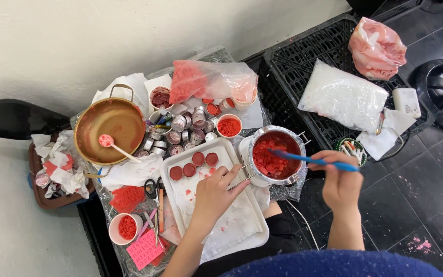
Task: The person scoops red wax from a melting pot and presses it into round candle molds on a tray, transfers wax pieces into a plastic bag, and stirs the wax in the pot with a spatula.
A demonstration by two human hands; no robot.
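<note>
Right hand (pixel 340 180) grips a blue stick (pixel 314 160) stirring red wax chunks in the metal pot (pixel 277 154) beside the white tray (pixel 216 205), left hand (pixel 216 192) pinching the pot's handle, so I'd say go slow and brace it to avoid slopping.

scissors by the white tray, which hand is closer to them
Left. The left hand rests on the white tray, just right of the scissors. The right hand is far off past the metal pot, holding a blue stirrer.
</note>
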